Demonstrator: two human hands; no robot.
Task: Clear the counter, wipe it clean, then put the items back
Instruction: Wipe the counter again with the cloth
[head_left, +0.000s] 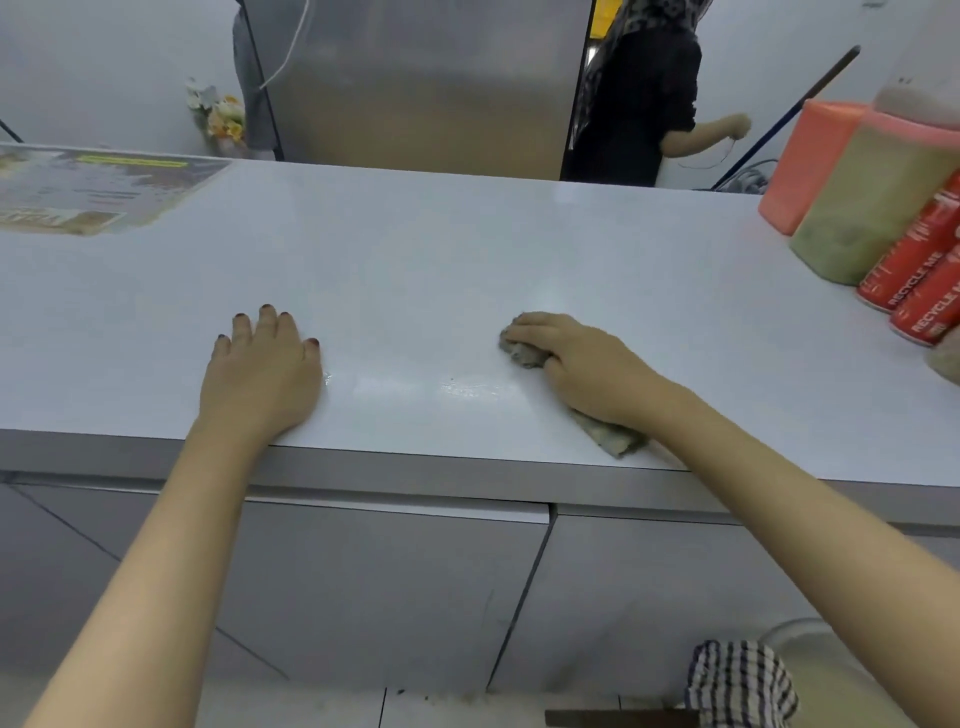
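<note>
Down by my right forearm, a checked cloth (737, 680) hangs low in front of the grey cabinet doors (389, 587). Up on the white counter (467, 249), my left hand (262, 374) lies flat near the front edge, fingers straight, holding nothing. My right hand (582, 364) has its fingers curled over the grey rag (524, 354) and presses it to the surface, with the rag's tail poking out at my wrist. A wet streak (467, 387) shines between my hands. Farther right stand red cans (919, 270), a green container (872, 208) and an orange container (810, 161). A printed sheet (93, 187) lies far left. Behind the counter are a steel fridge (426, 88) and a person in black (644, 93).
</note>
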